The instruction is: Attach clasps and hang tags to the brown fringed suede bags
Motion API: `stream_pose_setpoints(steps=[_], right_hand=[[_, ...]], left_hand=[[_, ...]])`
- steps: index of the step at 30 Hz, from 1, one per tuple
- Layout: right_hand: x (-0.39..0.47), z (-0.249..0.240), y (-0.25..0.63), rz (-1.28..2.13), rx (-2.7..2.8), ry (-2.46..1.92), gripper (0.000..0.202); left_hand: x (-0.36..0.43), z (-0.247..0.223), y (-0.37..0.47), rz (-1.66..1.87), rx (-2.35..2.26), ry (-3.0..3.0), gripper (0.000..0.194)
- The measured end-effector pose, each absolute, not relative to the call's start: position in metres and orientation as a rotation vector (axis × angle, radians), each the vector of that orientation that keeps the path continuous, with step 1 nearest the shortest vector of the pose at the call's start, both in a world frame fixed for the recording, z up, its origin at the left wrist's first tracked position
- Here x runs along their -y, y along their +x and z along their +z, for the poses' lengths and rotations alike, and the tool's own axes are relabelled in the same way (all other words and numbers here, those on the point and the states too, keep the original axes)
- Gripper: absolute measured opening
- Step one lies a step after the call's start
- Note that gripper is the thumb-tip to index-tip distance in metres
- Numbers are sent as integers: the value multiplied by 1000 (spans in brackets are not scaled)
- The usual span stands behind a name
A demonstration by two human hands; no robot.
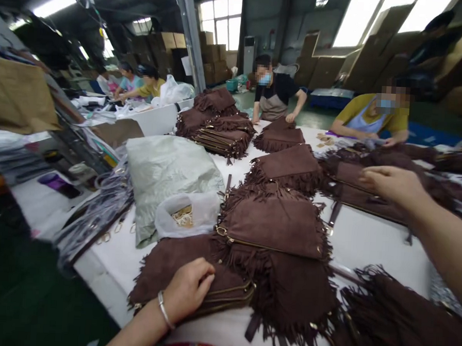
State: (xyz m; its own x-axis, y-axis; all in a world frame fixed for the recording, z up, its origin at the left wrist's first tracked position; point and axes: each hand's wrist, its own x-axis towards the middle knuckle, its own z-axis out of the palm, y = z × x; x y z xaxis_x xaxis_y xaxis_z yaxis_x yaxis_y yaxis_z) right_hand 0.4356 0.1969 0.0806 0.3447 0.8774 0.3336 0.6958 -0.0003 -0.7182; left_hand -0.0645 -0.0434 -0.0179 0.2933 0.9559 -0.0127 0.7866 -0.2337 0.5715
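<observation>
Head view: the left hand [188, 289], a bracelet [165, 310] on its wrist, rests on the near pile [164, 265] of brown fringed bags, its fingers curled in and the thumb close to them; whether it pinches any of the cloth I cannot tell. Lying on top like that, it probably steadies the pile. The right hand [395, 187] is held out over another bag [350, 184], fingers drawn together and pointing inward; I cannot tell whether they close on anything, or touch the bag at all. Between the two hands lies the middle stack [270, 224], zips facing the wearer and fringes spilling over the sides, perhaps laid flat so that the metal fittings stay easy to reach. Just beyond the left hand, a white pouch [207, 213] stands open with tags [184, 215] inside, likely set there for easy reach; behind it slumps a pale sack [173, 165]. Left of that hand, loose clips [118, 225] lie near the edge of the bench [370, 247]. Nearer than the right hand sprawls a heap [405, 316] of more fringe. Farther off from both hands, a co-worker in a dark top [277, 93] touches more bags [281, 134].
</observation>
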Motion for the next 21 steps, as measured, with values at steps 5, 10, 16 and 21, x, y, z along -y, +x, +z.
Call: stream_pose_setpoints(steps=[5,10,16,21], right_hand=[[-78,13,318,345,2114,-1369,24],[-15,-30,242,128,2291,-1271,33],[5,-32,211,63,2223,-1348,31],[25,-25,169,4,2288,-1351,45]], left_hand=[[35,-13,-60,615,-1600,1996,15],[-4,-30,-37,662,-1731,1822,23],[-5,-36,-18,661,-1775,1922,8],[26,-18,-22,730,-1640,1937,19]])
